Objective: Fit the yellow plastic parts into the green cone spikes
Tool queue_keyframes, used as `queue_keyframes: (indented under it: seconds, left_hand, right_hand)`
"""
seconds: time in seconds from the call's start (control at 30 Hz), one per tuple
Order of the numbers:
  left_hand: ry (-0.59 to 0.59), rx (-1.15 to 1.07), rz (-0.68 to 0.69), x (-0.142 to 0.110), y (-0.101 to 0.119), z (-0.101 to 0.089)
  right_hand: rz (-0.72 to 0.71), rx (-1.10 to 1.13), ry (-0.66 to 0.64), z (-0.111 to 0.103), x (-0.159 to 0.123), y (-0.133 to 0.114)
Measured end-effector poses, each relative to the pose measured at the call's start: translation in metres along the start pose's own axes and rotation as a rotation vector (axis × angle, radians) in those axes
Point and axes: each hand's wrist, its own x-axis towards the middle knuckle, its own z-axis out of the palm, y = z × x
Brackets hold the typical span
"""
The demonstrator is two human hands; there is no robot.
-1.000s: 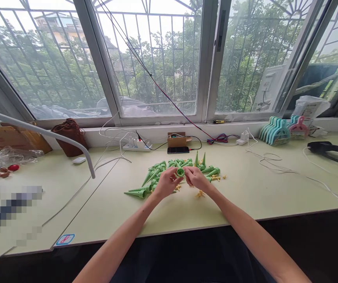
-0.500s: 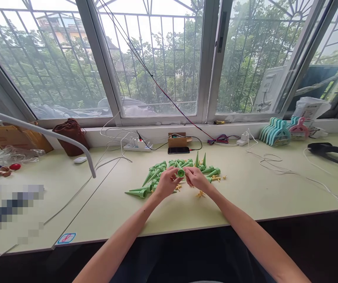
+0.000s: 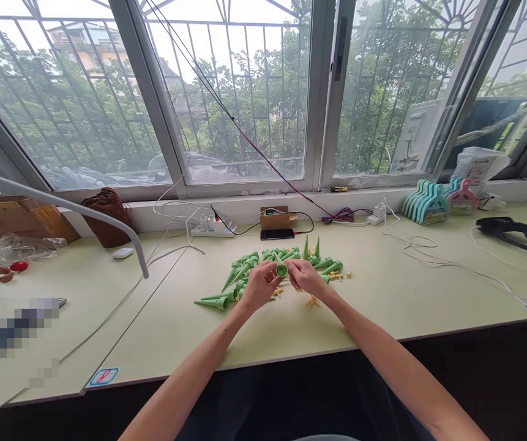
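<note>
A green plastic plant watering spike is held up with its round open end facing me. My left hand is closed around its left side. My right hand is closed at its right side, fingertips bent beside the rim; whether they grip the spike or a small part is hidden. Behind and around both hands lies a pile of similar green spikes, with two standing point up. Small yellow plastic pieces lie scattered below and right of the hands.
A phone lies before a small cardboard box at the back. Left of it are a power strip, a brown pouch and a grey curved arm. Teal hangers and a black strapped item sit right.
Both hands stay almost where they were around the green watering spike. Its open end has turned or tilted very slightly. The whole view shifts a little.
</note>
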Motion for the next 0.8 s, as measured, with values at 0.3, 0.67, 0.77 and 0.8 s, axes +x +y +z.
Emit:
queue_keyframes:
  seconds: [0.3, 0.67, 0.77, 0.8]
  left_hand:
    - [-0.069, -0.055, -0.086, -0.002, 0.007, -0.001]
    - [-0.044, -0.479, -0.293, 0.001, 0.015, 0.001]
    - [-0.037, -0.604, -0.417, 0.004, 0.019, 0.000]
    - [-0.038, -0.620, -0.444, 0.004, 0.019, -0.001]
  right_hand:
    - [-0.006, -0.003, 0.009, 0.000, 0.000, 0.001]
    - [-0.039, 0.021, 0.125, -0.001, 0.002, 0.005]
    - [-0.053, 0.008, 0.151, 0.000, 0.002, 0.004]
    - [-0.058, 0.003, 0.153, 0.000, 0.001, 0.004]
